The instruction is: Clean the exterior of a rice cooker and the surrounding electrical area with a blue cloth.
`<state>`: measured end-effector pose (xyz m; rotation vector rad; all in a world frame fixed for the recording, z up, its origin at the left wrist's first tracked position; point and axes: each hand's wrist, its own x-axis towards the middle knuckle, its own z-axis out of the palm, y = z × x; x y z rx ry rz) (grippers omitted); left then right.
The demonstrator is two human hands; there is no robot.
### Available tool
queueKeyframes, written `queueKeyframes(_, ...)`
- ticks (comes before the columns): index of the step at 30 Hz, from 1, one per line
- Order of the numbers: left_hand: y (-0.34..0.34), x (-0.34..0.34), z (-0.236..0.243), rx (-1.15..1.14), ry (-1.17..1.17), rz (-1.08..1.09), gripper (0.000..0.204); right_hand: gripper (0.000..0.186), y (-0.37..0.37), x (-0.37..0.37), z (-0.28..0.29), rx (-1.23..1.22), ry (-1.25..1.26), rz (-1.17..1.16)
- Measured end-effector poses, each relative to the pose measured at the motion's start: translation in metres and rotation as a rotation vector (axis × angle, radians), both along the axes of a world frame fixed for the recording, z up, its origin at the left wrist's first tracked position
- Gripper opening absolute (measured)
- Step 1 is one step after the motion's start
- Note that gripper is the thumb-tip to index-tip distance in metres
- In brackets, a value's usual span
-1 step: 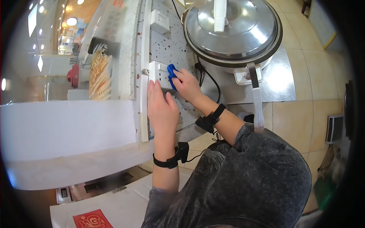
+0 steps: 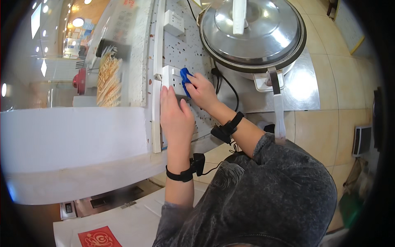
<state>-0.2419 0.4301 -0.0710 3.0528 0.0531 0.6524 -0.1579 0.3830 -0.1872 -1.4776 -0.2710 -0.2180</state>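
A white wall socket box [image 2: 176, 82] is fixed to the speckled panel [image 2: 197, 117]. In my right hand [image 2: 203, 92] is a blue cloth [image 2: 184, 78], pinched and pressed against the box's right side. My left hand [image 2: 177, 119] rests its outstretched fingers on the near left edge of the same box; it grips nothing. Part of the box's lower face is hidden behind those fingers. Above it on the panel sits a second white socket box [image 2: 174, 22], untouched.
Right of the panel a large steel-lidded pot [image 2: 251, 37] stands on a metal surface [image 2: 302, 88]. A black cord [image 2: 233, 88] hangs beside it. At left, dried wheat stalks [image 2: 109, 78] show behind a clear sheet, above a white ledge [image 2: 74, 136].
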Motion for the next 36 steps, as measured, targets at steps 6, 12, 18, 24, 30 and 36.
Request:
queueKeyframes(6,0.000,0.001,0.000,-0.083,0.004,0.000,0.045,0.024,-0.003,0.003,-0.002,-0.060,-0.020,-0.080)
queueKeyframes(12,0.004,-0.004,0.001,-0.096,-0.014,0.001,0.045,0.027,-0.006,0.013,0.040,-0.056,-0.204,-0.138)
queueKeyframes(18,0.006,-0.002,-0.004,-0.121,-0.023,-0.022,0.046,0.022,-0.020,0.015,0.048,-0.313,-0.338,-0.178)
queueKeyframes(24,0.005,-0.002,-0.006,-0.131,-0.037,-0.031,0.047,0.023,-0.028,0.015,0.033,-0.175,-0.321,-0.266)
queueKeyframes(30,0.003,-0.004,-0.005,-0.140,-0.044,-0.044,0.048,0.022,-0.016,0.020,0.045,-0.257,-0.356,-0.210)
queueKeyframes(36,0.005,-0.005,-0.004,-0.175,-0.065,-0.039,0.047,0.024,-0.022,0.010,0.034,-0.219,-0.424,-0.151)
